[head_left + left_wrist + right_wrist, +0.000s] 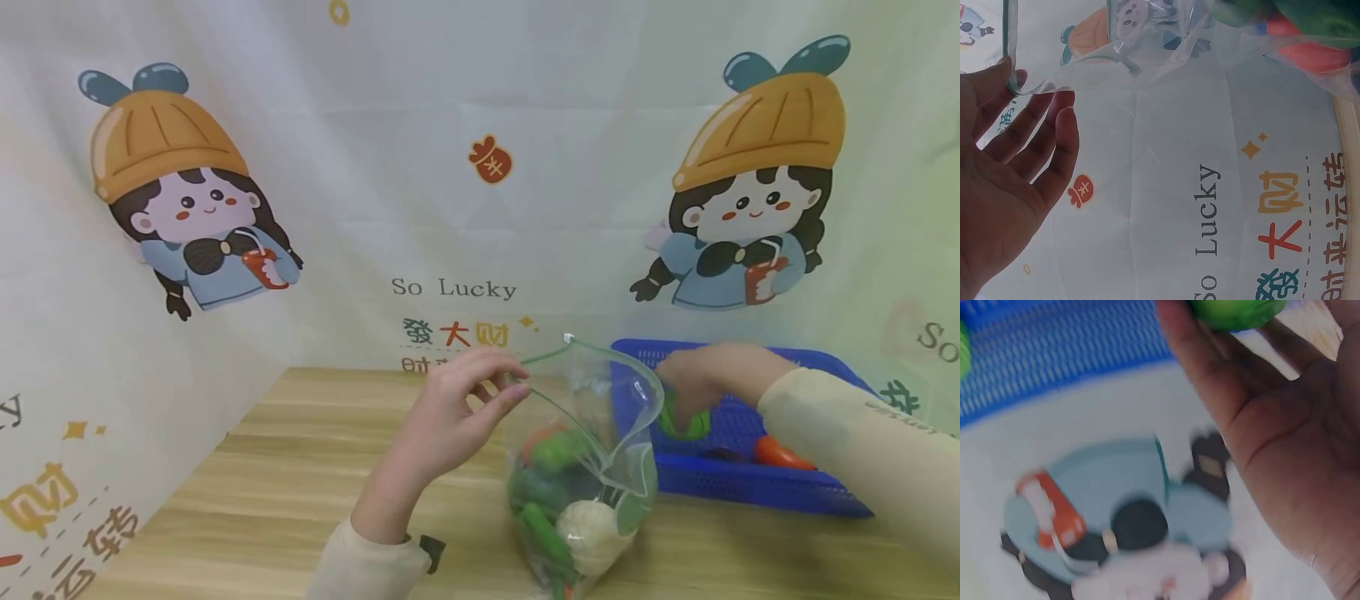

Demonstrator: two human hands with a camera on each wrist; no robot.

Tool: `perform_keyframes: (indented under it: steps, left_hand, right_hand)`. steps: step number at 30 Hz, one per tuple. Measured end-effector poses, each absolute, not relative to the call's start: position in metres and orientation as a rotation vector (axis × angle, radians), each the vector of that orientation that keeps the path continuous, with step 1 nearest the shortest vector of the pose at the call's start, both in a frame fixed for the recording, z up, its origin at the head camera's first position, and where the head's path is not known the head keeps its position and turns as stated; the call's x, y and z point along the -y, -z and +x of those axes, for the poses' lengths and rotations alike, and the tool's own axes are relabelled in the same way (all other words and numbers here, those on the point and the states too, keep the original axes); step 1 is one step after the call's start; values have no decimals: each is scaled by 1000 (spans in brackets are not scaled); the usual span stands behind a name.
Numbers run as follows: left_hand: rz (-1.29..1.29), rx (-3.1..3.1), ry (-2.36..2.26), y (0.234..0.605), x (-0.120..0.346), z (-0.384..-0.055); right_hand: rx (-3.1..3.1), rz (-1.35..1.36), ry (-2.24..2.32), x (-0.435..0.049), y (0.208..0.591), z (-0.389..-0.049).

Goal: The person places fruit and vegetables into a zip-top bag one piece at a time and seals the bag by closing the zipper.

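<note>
With thumb and fingertips, my left hand (pixel 459 412) pinches the green-edged rim of a clear zip bag (pixel 637 475); the left wrist view shows the thumb against that rim. The bag stands upright with its mouth spread. Inside are a white cauliflower (pixel 596 533), a long green vegetable (pixel 543 537) and other green and red pieces, partly blurred by the plastic. My right hand (pixel 712 379) reaches into a blue basket (pixel 750 487), its fingers around a round, glossy green vegetable (pixel 1238 311), whose exact kind I cannot tell.
An orange-red vegetable (pixel 782 454) lies in the basket, near a dark purple one (pixel 726 454). Another green piece (pixel 963 351) shows at the right wrist view's left edge. Beneath is a wood-grain table (pixel 315 475); a printed cloth (pixel 360 167) hangs behind.
</note>
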State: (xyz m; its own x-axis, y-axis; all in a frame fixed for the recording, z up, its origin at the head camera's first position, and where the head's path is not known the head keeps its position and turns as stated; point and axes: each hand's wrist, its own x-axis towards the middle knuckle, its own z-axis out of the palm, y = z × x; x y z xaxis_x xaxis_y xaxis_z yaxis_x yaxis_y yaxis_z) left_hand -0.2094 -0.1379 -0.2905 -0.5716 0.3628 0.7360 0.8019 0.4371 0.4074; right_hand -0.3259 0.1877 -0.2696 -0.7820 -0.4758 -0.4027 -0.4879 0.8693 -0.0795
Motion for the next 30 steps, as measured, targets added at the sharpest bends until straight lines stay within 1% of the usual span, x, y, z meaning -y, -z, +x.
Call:
perform_keyframes:
  steps: [7, 10, 13, 16, 20, 25, 30]
  left_hand:
    - [-978, 2142, 1039, 290, 138, -209]
    - [-964, 2144, 1042, 289, 139, -208]
    - [-961, 2147, 1041, 290, 139, -208]
    - [-960, 2154, 1043, 290, 139, -209]
    - [-968, 2151, 1029, 290, 139, -208]
    - [-994, 2139, 1000, 290, 139, -207]
    - [-990, 2131, 989, 289, 140, -207]
  right_hand:
    - [-2819, -901, -46, -192, 192, -319]
    - [-2893, -1018, 26, -184, 167, -305]
    - [-2908, -1131, 134, -171, 152, -284]
    - [-2829, -1237, 218, -156, 150, -263]
    - [-2652, -1277, 139, -136, 163, -248]
    - [-2534, -1240, -45, -121, 187, -243]
    - [-2527, -1246, -121, -114, 196, -243]
